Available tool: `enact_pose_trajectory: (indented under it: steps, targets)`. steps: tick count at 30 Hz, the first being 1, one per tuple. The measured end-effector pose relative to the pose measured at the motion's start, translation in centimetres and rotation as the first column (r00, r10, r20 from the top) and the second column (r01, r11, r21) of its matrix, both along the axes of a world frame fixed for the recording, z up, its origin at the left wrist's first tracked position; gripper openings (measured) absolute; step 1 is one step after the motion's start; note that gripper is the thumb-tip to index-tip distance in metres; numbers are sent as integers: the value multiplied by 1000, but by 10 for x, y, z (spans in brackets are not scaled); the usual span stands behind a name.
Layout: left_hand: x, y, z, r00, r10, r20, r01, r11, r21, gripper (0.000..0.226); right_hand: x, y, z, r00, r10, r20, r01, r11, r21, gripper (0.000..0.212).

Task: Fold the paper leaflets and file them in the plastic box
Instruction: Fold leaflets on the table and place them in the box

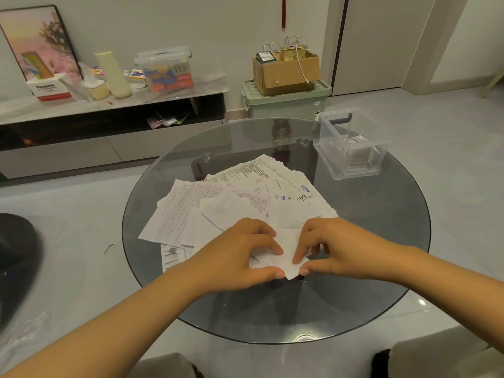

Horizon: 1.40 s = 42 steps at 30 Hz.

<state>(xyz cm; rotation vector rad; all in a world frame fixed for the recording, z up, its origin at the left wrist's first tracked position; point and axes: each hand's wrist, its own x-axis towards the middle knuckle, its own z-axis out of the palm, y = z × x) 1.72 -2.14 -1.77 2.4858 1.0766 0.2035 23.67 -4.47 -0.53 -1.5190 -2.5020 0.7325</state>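
Note:
A loose heap of white printed leaflets [237, 197] is spread over the middle of the round glass table [368, 282]. At the heap's near edge lies one small white leaflet [289, 255], partly folded. My left hand [242, 255] pinches its left side between thumb and fingers. My right hand [330, 249] pinches its right side, with fingertips pressing down on the paper. The clear plastic box [351, 145] stands at the table's far right, lid off, with several folded leaflets standing inside.
Behind the table stand a green storage bin [286, 102] with a cardboard box [286, 69] on top, and a low cabinet [109, 115] carrying a lidded plastic box, bottle and cartons. A dark seat [16, 263] is at the left. My knees show at the bottom.

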Motion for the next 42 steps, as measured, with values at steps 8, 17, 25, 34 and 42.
enact_pose_trajectory:
  steps: [8, 17, 25, 34, 42]
  targets:
    - [6, -3, 0, 999, -16, 34, 19, 996, -84, 40, -6, 4, 2, 981, -85, -177, 76, 995, -57, 9]
    - [11, 3, -5, 981, 114, 157, -105, 992, -67, 16, -13, 16, 2, 880, -319, -352, 237, 937, -257, 26]
    - [14, 3, -9, 969, 192, 157, -188, 981, -42, 23, -18, 15, -7, 889, -308, -340, 252, 947, -198, 24]
    - [13, 2, -8, 967, 206, 151, -203, 979, -37, 51, -20, 12, -16, 948, -270, -168, 266, 963, -43, 44]
    - [16, 1, -1, 981, 171, 97, -180, 979, 99, 32, -26, 13, -14, 943, -278, -181, 254, 956, -148, 42]
